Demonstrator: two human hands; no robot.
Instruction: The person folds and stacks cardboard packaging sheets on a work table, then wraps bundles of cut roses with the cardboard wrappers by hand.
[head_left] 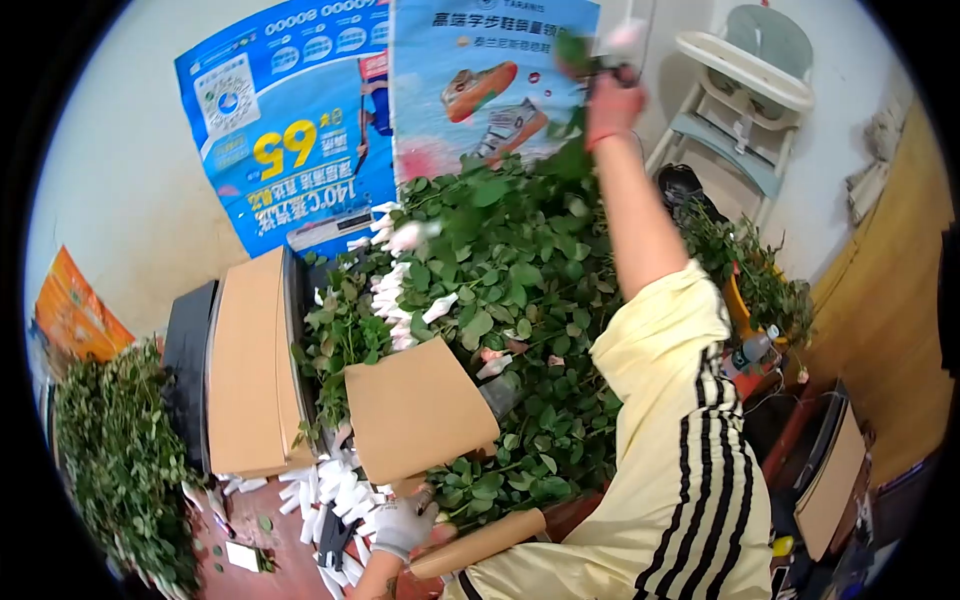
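Observation:
My right hand [612, 108], reddish and blurred, is raised before the poster at the top. It is closed on a rose stem with a pale pink bloom [627, 35] and green leaves; a small dark object shows at its fingers. Low in the view, my left hand [404, 526], in a whitish glove, is bent at the lower edge of a brown cardboard sheet [420, 410]. What its fingers grip is unclear. A large heap of leafy stems [530, 290] lies between the hands, with white-sleeved buds [390, 290] along its left side.
White sleeves [335, 490] lie scattered on the reddish surface [240, 510]. Cardboard panels [255, 370] stand at left, beside more greenery [120, 450]. A high chair [745, 100] is at upper right, a plastic bottle [752, 348] below it. A brown cardboard roll [480, 545] lies near my left hand.

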